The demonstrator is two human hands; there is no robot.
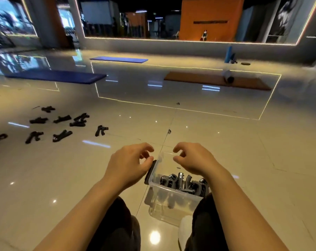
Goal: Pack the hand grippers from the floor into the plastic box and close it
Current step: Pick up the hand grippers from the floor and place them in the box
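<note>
The black hand grippers (63, 135) lie on glossy beige floor tiles (226, 151). The clear plastic box (173, 198) has a black latch (150, 172). Blue (55, 76) and orange (217, 81) mats lie beyond.

1. You can read no text, label, brand or number anywhere here.
2. The orange wall (210, 19) reflected in the mirror carries a dark strip that may be lettering, but it is too blurred for you to read.

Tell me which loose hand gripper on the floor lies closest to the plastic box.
The lone hand gripper at the right edge of the scattered group. It lies apart from the others, nearest the plastic box; every other loose one lies further left.
</note>
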